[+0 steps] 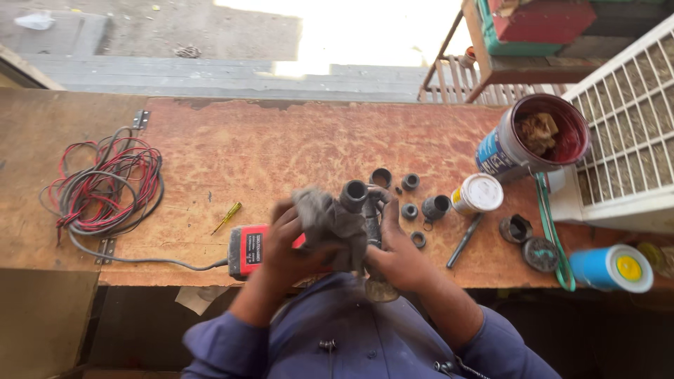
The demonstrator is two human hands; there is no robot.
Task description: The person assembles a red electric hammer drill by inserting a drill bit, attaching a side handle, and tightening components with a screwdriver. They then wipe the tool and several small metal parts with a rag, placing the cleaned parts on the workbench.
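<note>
My left hand (284,245) clutches a dirty grey rag (324,219) and presses it against a dark metal pipe fitting (357,198). My right hand (398,251) grips the same fitting from the right side, fingers wrapped around its body. The fitting's round open end faces up. Both hands sit over the near edge of a worn reddish wooden workbench (281,151), just above my blue shirt. Several small black rings and caps (410,210) lie on the bench right beyond my right hand.
A red meter box (247,249) with a grey cable lies by my left hand, a yellow screwdriver (227,217) beyond it. Tangled red and black wires (105,184) sit far left. A paint can (533,137), white tin (477,194), blue tube (609,268) and white grille (632,119) stand right.
</note>
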